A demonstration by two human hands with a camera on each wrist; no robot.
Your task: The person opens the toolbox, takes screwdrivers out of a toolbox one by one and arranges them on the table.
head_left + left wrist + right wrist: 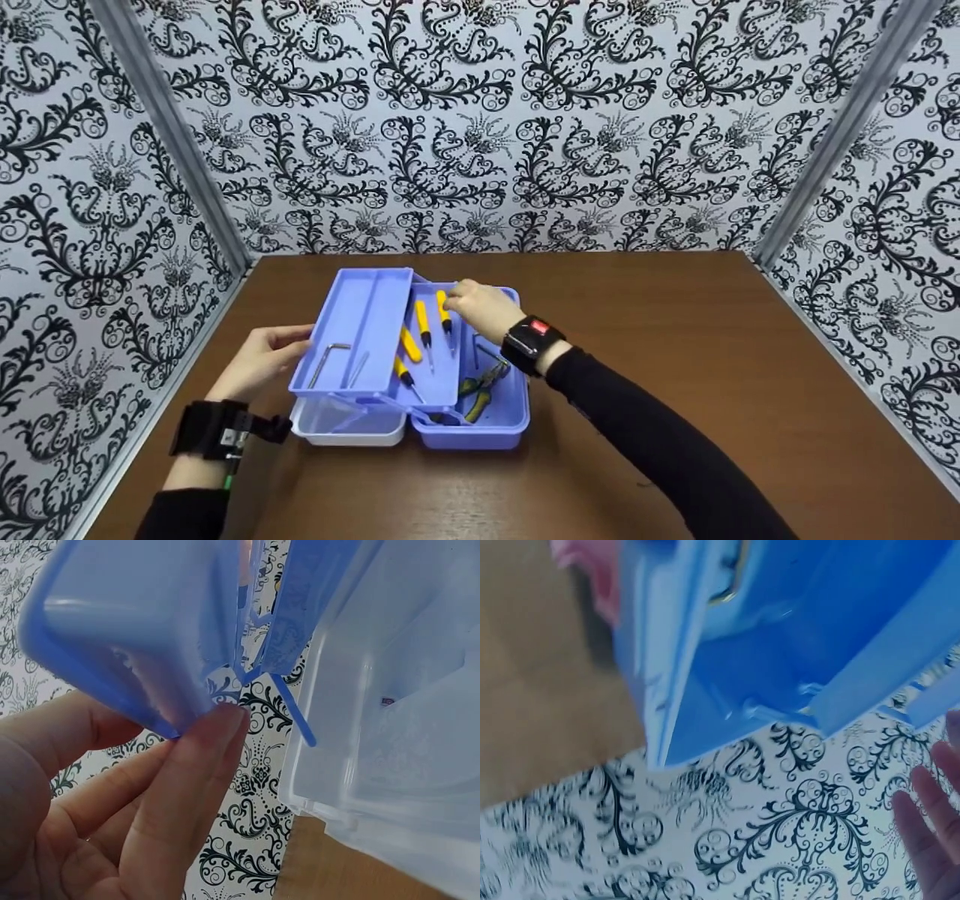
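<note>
On the brown bench (pixel 675 322), left of centre, you have a lilac toolbox (pixel 471 441) standing with its trays spread in steps. Your left grip (pixel 259 364) is at the left edge of the upper tray (pixel 386 315); the left wrist view shows that edge, near a corner, pinched between thumb and fingers, with only a narrow gap between them. The upper tray overhangs a translucent lid (pixel 352 440), which rests on the bench beside the box body. An L-shaped hex key (pixel 322 364) lies in the left compartment of the upper tray; a slim piece (pixel 358 366), too small to identify, lies in the right one.

Your right grip (pixel 480 307) is over the far right part of the box, fingertips at the handle of the rightmost of the yellow-handled screwdrivers (pixel 424 322) in the lower tray (pixel 444 384). The right wrist view shows several of your fingers slightly apart; the thumb is out of sight, and whether you have hold of the handle cannot be told.

Pliers (pixel 478 406) with green-and-yellow handles lie in the box's deep base, to the right of the lower tray. A black-scrolled wall covering (pixel 480 135) stands behind the bench.
</note>
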